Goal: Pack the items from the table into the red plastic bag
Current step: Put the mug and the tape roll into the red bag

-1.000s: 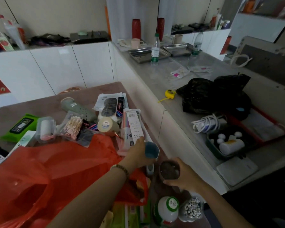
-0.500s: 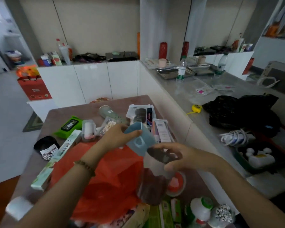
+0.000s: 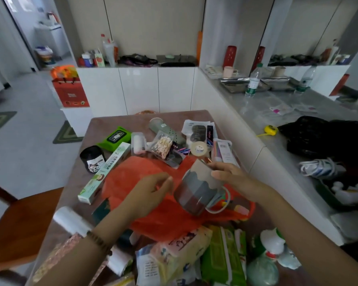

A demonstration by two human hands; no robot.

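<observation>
The red plastic bag lies crumpled in the middle of the brown table. Above it my right hand grips a nested stack of cups, grey, blue and brown, tilted with a pale handle at the lower right. My left hand hovers just left of the stack over the bag, fingers apart and holding nothing. Loose items ring the bag: a green wipes pack, a long toothpaste box, cotton swabs, a tape roll, a black roll.
Soft packs, a green pack and a bottle crowd the table's near edge. A grey counter at right holds a black bag and a yellow tape measure. A wooden chair stands at left.
My left hand held the blue cup and my right the brown one; now they sit nested in one stack in my right hand. My left hand has let go. The view has tilted up.
</observation>
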